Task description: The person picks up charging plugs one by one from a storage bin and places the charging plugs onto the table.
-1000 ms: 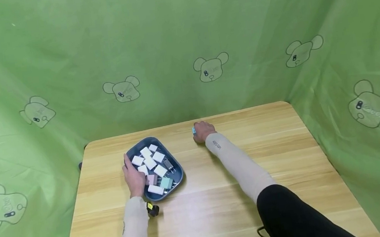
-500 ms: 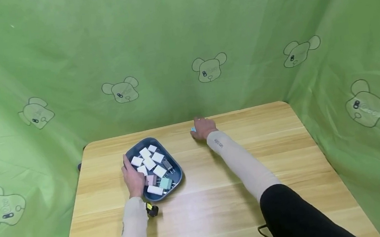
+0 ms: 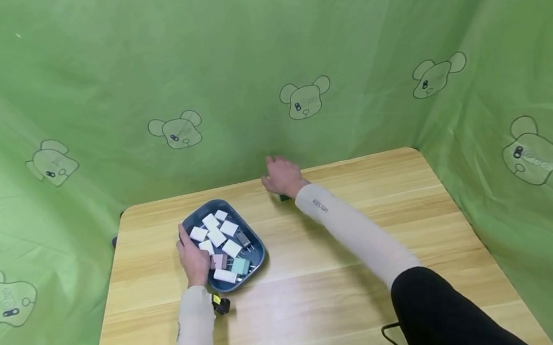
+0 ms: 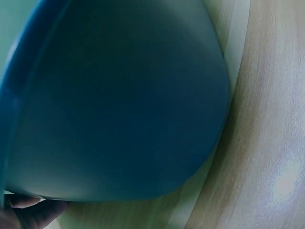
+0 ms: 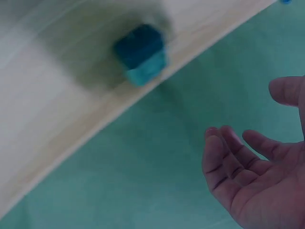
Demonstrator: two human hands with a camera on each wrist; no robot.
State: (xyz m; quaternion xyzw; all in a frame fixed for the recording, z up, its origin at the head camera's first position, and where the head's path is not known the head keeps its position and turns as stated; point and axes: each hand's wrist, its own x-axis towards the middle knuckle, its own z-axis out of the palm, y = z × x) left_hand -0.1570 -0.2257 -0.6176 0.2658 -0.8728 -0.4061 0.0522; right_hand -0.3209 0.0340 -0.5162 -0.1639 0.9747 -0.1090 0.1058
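A dark blue plastic basin [image 3: 260,257] sits on the left part of the table, filled with several phone charger plugs, mostly white [image 3: 216,237], plus a mint one [image 3: 241,266], a pinkish one [image 3: 219,261] and a grey one [image 3: 244,239]. My left hand [image 3: 194,258] holds the basin by its left side; fingers [image 4: 43,212] show at its edge in the left wrist view. At the table's far edge my right hand [image 3: 282,176] hovers with relaxed fingers, nothing in them. A small two-tone blue and teal block [image 5: 142,53] sits apart from that hand, on the tabletop.
The wooden table [image 3: 342,301] ends at a green curtain [image 3: 243,57] with mouse-like outlines, which also hangs at both sides. A black cable [image 3: 395,341] hangs by the right sleeve. The left wrist carries a small black and yellow device [image 3: 221,304].
My right hand has let go of the small blue block and moved up and slightly left, its fingers loosening. The left hand and the basin have stayed put.
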